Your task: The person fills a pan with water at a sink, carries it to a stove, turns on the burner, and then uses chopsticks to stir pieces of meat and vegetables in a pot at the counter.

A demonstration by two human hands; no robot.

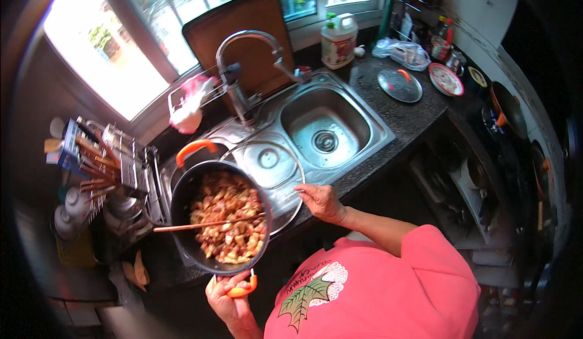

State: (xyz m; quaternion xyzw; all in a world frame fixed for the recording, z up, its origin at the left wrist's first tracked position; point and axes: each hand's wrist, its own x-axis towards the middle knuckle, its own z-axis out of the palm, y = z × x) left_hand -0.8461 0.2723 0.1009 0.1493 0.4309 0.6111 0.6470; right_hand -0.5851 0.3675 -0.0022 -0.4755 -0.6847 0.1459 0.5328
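Observation:
A deep dark pot (183, 236) with orange handles holds browned, chopped food (230, 229). It appears tilted above the left end of the steel sink unit. My left hand (230, 293) grips its near orange handle (242, 290) from below. A wooden chopstick or thin stick (186, 227) lies across the pot, one end over the food and the other past the rim. My right hand (321, 203) pinches the thin metal rim of what looks like a clear glass lid (302, 172). That lid is over the drainer, its left part hidden behind the pot.
The sink basin (325, 129) and tall tap (248, 33) lie ahead. At left stands a utensil rack (136, 170). Along the counter are a white jug (339, 40), another glass lid (400, 85), a red-rimmed bowl (446, 79) and a pan (510, 109). A dark board (259, 24) leans at the window.

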